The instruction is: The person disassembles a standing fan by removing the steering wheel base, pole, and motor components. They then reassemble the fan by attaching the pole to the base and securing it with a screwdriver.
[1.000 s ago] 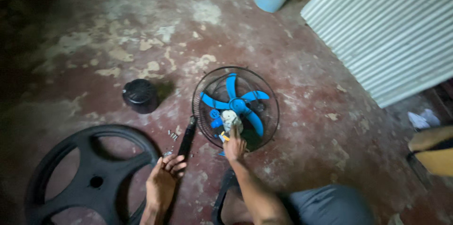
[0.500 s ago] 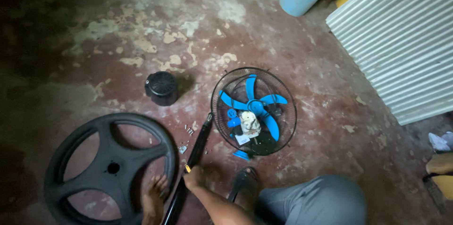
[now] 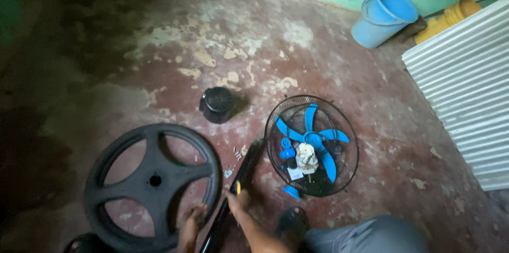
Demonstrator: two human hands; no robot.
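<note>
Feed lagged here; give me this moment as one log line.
right hand: gripping black pole | left hand: on round black base | fan cage: on floor, untouched | screws: beside pole

Right hand (image 3: pixel 237 200) grips black pole (image 3: pixel 236 192) near its middle, small yellow item pinched against it. Left hand (image 3: pixel 192 222) low in frame, fingers touching rim of black round spoked base (image 3: pixel 154 181). Pole's far end lies just beside wire fan guard (image 3: pixel 312 145) holding blue blades (image 3: pixel 313 137) and white motor part (image 3: pixel 306 156). Small screws (image 3: pixel 237 153) between base and pole. Black cap (image 3: pixel 217 104) stands apart on worn red floor (image 3: pixel 328 62) (paint flaking). Blue bucket (image 3: pixel 383 16) by green wall; corrugated sheet (image 3: pixel 469 99) at right.
</note>
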